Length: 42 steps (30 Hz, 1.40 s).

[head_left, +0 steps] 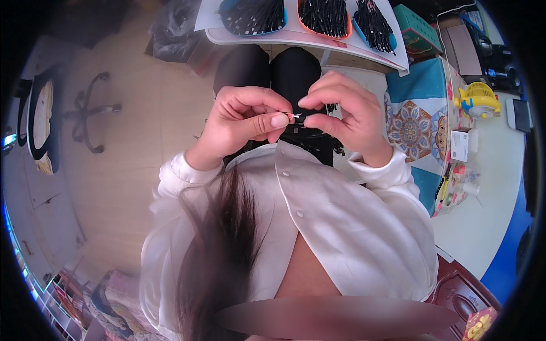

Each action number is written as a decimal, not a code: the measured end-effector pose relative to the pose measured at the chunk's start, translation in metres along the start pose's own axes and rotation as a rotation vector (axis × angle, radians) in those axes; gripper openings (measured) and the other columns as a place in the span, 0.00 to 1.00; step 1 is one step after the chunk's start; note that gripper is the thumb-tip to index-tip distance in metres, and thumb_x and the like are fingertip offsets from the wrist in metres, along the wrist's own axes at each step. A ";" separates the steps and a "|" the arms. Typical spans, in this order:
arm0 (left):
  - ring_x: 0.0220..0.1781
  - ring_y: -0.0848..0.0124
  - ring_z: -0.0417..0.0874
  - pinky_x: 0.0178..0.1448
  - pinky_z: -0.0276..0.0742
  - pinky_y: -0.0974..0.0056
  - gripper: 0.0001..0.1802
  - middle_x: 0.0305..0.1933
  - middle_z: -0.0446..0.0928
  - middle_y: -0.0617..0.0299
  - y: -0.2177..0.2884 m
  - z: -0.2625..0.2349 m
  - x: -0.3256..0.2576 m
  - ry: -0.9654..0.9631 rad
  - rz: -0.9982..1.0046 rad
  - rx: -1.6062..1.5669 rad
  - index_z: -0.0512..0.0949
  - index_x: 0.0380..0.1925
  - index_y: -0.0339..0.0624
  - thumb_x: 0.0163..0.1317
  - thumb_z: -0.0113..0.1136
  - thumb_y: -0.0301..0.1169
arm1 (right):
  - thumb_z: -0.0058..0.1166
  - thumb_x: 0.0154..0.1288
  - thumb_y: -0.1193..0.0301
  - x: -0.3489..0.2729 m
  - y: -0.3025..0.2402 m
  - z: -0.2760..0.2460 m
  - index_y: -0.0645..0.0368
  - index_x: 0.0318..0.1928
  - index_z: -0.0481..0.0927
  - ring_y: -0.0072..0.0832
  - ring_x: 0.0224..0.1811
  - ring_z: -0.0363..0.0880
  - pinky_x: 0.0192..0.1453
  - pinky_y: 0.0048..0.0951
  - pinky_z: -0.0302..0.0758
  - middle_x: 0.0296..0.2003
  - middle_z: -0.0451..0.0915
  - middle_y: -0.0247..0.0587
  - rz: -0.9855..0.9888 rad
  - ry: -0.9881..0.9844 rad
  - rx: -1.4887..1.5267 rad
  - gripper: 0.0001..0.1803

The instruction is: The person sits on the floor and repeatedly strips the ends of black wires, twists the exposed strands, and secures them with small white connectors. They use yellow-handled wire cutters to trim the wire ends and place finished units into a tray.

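Note:
Above my lap, my left hand (243, 121) pinches the end of a thin cable (293, 116) between thumb and forefinger. Fine red and white wires stick out of the pinch toward the right. My right hand (348, 111) faces that tip, thumb and forefinger apart, with nothing visible between them; its other fingers are curled. On my dark-trousered lap, below and behind the hands, lies a bunch of black cables (310, 138), partly covered by my hands and white shirt. The rest of the pinched cable is hidden by the left hand.
Ahead, a white table (219, 35) bears a blue tray (230, 7), an orange tray (348, 29) and another blue tray (392, 41), all heaped with black cables. A green box (418, 28), patterned cloth (418, 131) and yellow fan (479, 101) are at right. A chair base (85, 111) stands left.

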State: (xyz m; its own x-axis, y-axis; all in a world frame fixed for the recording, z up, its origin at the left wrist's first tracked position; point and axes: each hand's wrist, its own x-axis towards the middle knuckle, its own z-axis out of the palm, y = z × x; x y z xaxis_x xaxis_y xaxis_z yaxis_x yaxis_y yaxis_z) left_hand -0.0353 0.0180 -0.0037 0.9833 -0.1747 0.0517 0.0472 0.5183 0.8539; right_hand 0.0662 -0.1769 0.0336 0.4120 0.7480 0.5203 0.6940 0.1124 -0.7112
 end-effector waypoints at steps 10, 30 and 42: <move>0.23 0.76 0.76 0.27 0.73 0.71 0.05 0.26 0.78 0.61 0.005 0.012 0.000 0.123 0.290 0.518 0.80 0.36 0.29 0.60 0.63 0.20 | 0.68 0.43 0.72 0.007 -0.007 0.001 0.57 0.35 0.82 0.32 0.39 0.74 0.40 0.30 0.70 0.37 0.76 0.35 -0.396 0.046 -0.650 0.14; 0.24 0.74 0.80 0.32 0.75 0.70 0.07 0.25 0.82 0.57 0.146 -0.032 0.165 0.195 0.383 1.326 0.82 0.35 0.35 0.59 0.64 0.27 | 0.57 0.62 0.77 -0.021 0.126 0.027 0.64 0.36 0.79 0.39 0.39 0.75 0.45 0.32 0.73 0.37 0.73 0.44 0.402 0.356 -0.115 0.04; 0.33 0.55 0.81 0.40 0.77 0.62 0.07 0.30 0.80 0.52 0.079 -0.132 0.334 -0.260 0.306 1.841 0.80 0.37 0.38 0.59 0.62 0.27 | 0.60 0.52 0.77 -0.038 0.176 0.038 0.58 0.31 0.78 0.37 0.33 0.76 0.33 0.33 0.75 0.34 0.74 0.38 0.285 0.376 -0.312 0.06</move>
State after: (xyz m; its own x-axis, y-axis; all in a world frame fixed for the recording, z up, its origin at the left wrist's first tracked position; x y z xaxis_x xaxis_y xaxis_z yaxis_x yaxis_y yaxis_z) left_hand 0.3198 0.1110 0.0123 0.8641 -0.4595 0.2053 -0.4973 -0.8425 0.2071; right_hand 0.1502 -0.1607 -0.1288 0.7513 0.4294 0.5012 0.6423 -0.3015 -0.7046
